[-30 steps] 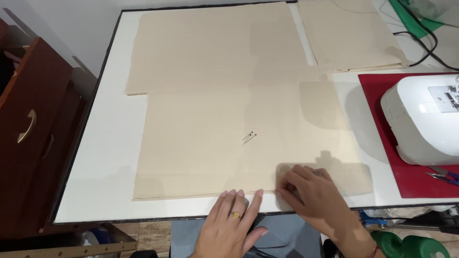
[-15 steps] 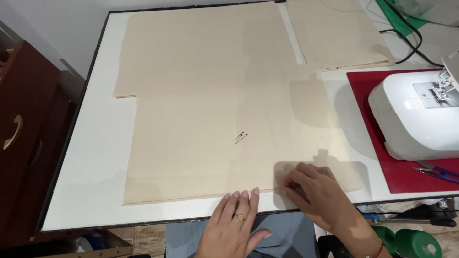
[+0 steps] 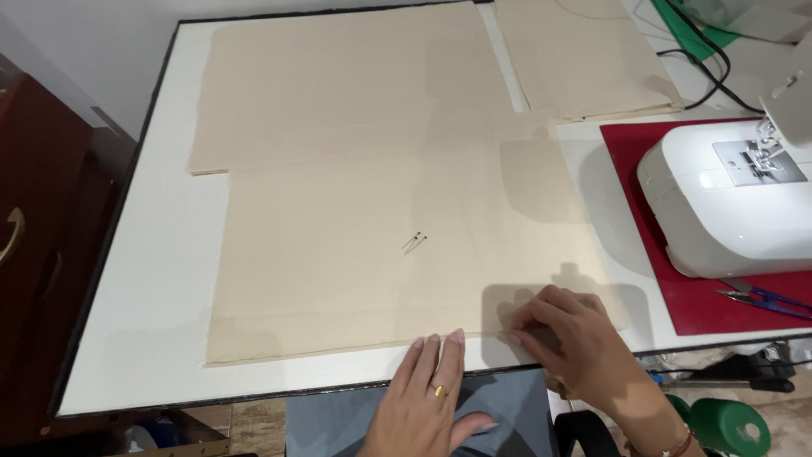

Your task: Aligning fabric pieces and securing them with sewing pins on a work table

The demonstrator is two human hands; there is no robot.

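Cloth [image 3: 355,262], beige and flat, spread over most of a white bench [image 3: 144,338] with a dark rim, its near edge running just inside the bench's front edge. Left hand [image 3: 431,398] laid palm down at that near edge, fingers together and straight, fingertips touching the cloth's hem, a gold ring on 1 finger; grip released, nothing held. Right hand [image 3: 567,338] just beside it, to the right, fingers curled down onto the near right corner of the cloth, fingertips pressing or pinching the hem there; whether a fold is actually caught between the fingers cannot be told, as the knuckles hide it. 2 pins [image 3: 414,243] lying together near the middle of the cloth, 1 with a red head, well apart from both hands. Second piece of beige cloth [image 3: 584,59] folded at the far right of the bench, beside the big piece, with a narrow strip of bare white between them. Sewing machine [image 3: 727,203], white, standing on a red mat [image 3: 702,296] at the right side of the bench, close to the cloth's right edge. Blue-handled snips [image 3: 761,298] on the red mat just in front of the machine. Black cable [image 3: 710,76] and a green strip at the far right corner. Dark wooden cabinet [image 3: 42,211] with a brass handle to the left of the bench. Green round object [image 3: 729,427] low at the right, below the bench edge.
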